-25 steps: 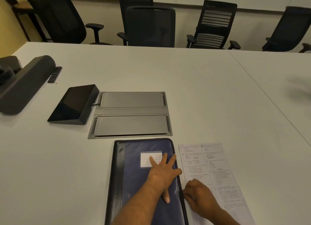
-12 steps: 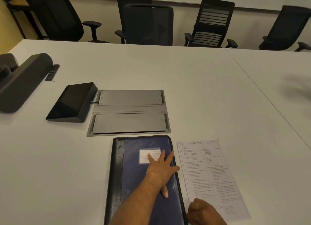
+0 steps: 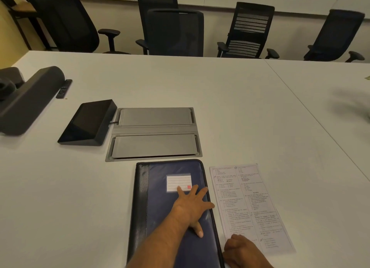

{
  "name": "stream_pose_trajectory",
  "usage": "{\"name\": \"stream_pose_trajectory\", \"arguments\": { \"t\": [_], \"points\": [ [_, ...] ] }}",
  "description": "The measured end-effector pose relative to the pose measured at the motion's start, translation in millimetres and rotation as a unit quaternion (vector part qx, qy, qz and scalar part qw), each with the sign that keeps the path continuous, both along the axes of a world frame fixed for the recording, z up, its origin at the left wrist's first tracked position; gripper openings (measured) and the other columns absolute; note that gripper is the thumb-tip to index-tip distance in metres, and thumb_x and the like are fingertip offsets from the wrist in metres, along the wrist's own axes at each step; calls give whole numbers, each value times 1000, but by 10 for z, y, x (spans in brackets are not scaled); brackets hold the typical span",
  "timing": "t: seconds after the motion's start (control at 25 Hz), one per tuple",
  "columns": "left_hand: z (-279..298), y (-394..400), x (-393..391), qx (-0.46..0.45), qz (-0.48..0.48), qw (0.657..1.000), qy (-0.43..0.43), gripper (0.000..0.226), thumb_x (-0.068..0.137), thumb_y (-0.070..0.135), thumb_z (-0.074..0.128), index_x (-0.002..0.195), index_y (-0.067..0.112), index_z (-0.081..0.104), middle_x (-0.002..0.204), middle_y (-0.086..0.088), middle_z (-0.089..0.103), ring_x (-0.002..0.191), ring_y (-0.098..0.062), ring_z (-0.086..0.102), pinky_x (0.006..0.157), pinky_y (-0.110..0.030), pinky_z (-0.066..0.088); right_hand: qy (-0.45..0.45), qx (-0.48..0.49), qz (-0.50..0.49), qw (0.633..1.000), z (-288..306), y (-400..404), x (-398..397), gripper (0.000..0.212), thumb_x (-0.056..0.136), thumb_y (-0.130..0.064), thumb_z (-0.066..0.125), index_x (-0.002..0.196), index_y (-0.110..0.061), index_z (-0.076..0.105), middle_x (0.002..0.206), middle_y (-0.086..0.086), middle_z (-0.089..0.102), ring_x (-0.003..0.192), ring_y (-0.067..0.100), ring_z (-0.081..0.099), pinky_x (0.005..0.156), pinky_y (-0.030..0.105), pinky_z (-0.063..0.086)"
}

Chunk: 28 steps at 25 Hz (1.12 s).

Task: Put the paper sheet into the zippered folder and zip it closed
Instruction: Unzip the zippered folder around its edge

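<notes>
A dark blue zippered folder (image 3: 158, 217) with a black spine and a white label (image 3: 177, 181) lies closed on the white table in front of me. My left hand (image 3: 190, 205) rests flat on its cover, fingers spread, holding nothing. A printed paper sheet (image 3: 247, 203) lies flat on the table just right of the folder. My right hand (image 3: 243, 251) sits at the folder's right edge near the bottom corner, partly over the sheet's lower left corner. Its fingers are curled tight against the zipper line, and the pull is hidden under them.
Just beyond the folder a grey flap panel (image 3: 154, 133) is set into the table, with a black wedge-shaped screen (image 3: 86, 123) to its left. A long dark speaker bar (image 3: 28, 101) and a remote (image 3: 64, 88) lie far left. Black office chairs (image 3: 176, 33) line the far edge.
My right hand has slid toward me along the folder's right edge, from mid-edge to the bottom corner. My left hand stays pressed on the cover. The sheet has not moved.
</notes>
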<state>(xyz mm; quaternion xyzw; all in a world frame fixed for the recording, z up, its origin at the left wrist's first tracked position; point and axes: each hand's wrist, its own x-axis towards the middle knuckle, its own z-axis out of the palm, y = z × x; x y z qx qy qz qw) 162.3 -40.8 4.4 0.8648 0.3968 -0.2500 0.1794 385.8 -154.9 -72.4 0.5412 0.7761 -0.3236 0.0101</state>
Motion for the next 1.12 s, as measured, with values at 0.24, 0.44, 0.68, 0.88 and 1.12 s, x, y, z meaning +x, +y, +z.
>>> {"name": "stream_pose_trajectory", "arguments": {
  "t": [0.24, 0.44, 0.68, 0.88, 1.12],
  "points": [
    [10, -415, 44, -26, -17, 999, 12, 118, 61, 67, 78, 152, 41, 6, 162, -3, -17, 145, -39, -17, 95, -86, 0, -7, 184, 108, 977, 156, -84, -43, 15, 61, -41, 86, 68, -38, 73, 64, -22, 62, 62, -5, 56, 61, 11, 52],
    [-30, -715, 30, -27, -27, 999, 1, 121, 58, 69, 77, 150, 46, 3, 160, -1, -23, 144, -39, -23, 90, -87, -7, -38, 190, 71, 979, 357, -215, -150, 4, 74, -33, 72, 77, -35, 75, 66, -19, 65, 62, 1, 56, 53, 13, 47],
    [-36, -974, 13, -31, -18, 999, 1, 123, 57, 69, 79, 149, 48, 0, 161, -1, -22, 144, -39, -23, 93, -86, -7, -64, 165, 33, 984, 418, -261, -209, 24, 91, -31, 52, 89, -23, 75, 84, -4, 71, 80, 16, 59, 65, 21, 38],
    [-24, -1130, 28, -26, -10, 999, 17, 126, 58, 63, 83, 149, 49, -4, 160, 0, -22, 144, -40, -22, 96, -85, -3, -52, 176, 16, 983, 384, -304, -222, 31, 95, -33, 43, 99, -21, 72, 97, -2, 70, 90, 16, 56, 72, 20, 38],
    [-20, -1218, 71, -12, 9, 999, 36, 127, 60, 57, 85, 148, 49, -5, 161, 1, -21, 144, -41, -19, 98, -84, 6, -52, 168, 19, 984, 342, -405, -196, 33, 97, -34, 42, 104, -22, 71, 101, -1, 69, 94, 15, 56, 74, 17, 36]
  ]
}}
